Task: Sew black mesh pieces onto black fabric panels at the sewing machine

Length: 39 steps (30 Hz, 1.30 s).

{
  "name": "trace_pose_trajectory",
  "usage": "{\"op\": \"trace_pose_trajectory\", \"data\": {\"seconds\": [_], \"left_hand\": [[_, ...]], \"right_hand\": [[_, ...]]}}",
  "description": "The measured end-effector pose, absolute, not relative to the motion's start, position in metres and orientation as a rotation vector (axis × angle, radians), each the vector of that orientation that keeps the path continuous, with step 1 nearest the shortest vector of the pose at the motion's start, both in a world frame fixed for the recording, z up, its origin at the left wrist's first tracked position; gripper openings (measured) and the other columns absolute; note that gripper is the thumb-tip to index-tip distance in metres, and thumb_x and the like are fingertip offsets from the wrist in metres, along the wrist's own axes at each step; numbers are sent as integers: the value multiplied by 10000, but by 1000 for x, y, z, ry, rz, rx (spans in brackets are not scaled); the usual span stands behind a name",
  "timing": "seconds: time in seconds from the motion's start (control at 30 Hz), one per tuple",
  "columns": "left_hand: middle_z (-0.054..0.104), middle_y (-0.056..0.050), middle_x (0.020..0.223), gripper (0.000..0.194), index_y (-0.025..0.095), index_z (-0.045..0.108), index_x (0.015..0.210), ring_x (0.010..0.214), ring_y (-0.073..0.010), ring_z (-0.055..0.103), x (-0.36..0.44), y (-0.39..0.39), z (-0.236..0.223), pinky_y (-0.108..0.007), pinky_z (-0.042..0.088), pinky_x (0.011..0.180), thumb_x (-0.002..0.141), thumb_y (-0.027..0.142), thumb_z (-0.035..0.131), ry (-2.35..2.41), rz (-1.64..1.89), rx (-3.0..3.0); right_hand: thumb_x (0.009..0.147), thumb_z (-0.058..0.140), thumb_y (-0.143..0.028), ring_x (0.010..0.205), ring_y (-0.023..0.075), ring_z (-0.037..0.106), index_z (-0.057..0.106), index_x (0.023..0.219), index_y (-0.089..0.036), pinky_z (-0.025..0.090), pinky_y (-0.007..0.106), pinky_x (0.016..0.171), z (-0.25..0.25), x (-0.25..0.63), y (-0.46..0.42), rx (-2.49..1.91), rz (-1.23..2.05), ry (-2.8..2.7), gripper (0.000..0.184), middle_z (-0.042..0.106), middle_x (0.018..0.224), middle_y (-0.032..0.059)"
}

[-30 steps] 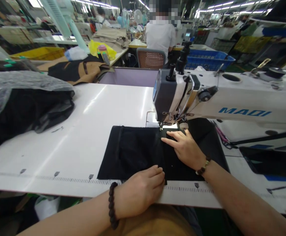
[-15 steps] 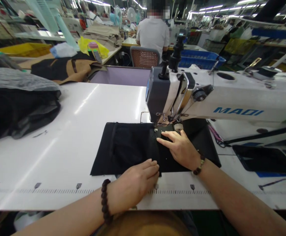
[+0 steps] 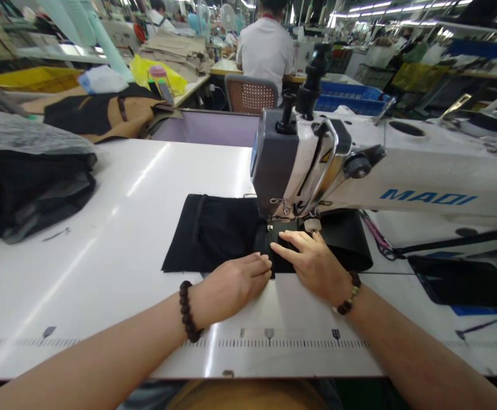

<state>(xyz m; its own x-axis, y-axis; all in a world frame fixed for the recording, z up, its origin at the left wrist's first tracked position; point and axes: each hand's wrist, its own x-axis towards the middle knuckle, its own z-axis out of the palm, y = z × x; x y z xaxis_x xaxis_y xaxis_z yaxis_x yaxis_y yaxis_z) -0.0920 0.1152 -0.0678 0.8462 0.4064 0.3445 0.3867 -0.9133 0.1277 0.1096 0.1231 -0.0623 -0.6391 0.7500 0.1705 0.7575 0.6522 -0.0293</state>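
A black fabric piece (image 3: 226, 230) lies flat on the white table, its right part passing under the needle area of a sewing machine (image 3: 282, 165). My left hand (image 3: 237, 285) is closed at the fabric's near edge, fingers together; its thumb is hidden. On the fabric just in front of the presser foot (image 3: 270, 226) rests my right hand (image 3: 312, 262), palm down with fingers spread. Beside its fingertips sits a small pale roller (image 3: 312, 224). To the right of the needle, a smooth black panel (image 3: 346, 239) curves up under the machine arm.
A ruler strip (image 3: 269, 343) runs along the table's front edge. Dark cloth (image 3: 26, 188) is heaped at the left, and a black tablet-like slab (image 3: 465, 282) lies at the right. Behind the table, a person in a white shirt (image 3: 265, 51) sits on a chair (image 3: 251, 94).
The fabric's near edge has moved away from me, toward the machine. My left hand has gone forward with it, and its fingers look more bent. My right hand stays nearly in place.
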Motion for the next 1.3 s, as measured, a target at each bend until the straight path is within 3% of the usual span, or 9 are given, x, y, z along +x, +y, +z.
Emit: {"op": "trace_pose_trajectory", "data": {"seconds": [0.2,0.43,0.63,0.93,1.3], "left_hand": [[614,-96,915,262,57,602,886,937,-147,563,-92,135,-63,-276,454,929,898,134,351,594,571,2849],[602,-90,930,278,86,605,909,933,-149,555,-95,157,-72,-276,476,857,908,171,341,647,564,2773],[602,-81,898,256,92,627,858,808,-159,577,-93,172,-73,-263,506,737,883,167,383,756,533,2813],[622,-62,864,191,87,615,827,780,-151,604,-94,188,-75,-245,509,720,850,119,428,734,590,2835],[645,-66,868,181,86,629,823,780,-163,617,-94,192,-74,-260,516,708,833,115,450,770,558,2870]], "right_hand": [[811,433,-49,983,241,496,553,1154,-213,370,489,860,-62,108,123,-1263,-38,-2693,399,542,1156,104],[778,479,-35,957,234,518,551,1155,-206,353,523,900,-63,107,127,-1232,-60,-2681,420,544,1154,104],[786,459,-21,982,227,516,532,1173,-207,379,496,905,-64,106,129,-1258,-11,-2680,436,533,1180,108],[786,378,10,1072,223,488,474,1215,-171,354,494,953,-66,101,134,-1355,51,-2632,475,464,1276,123],[779,364,19,1080,222,483,499,1160,-159,357,482,953,-64,101,135,-1312,109,-2601,442,502,1229,111]]}}
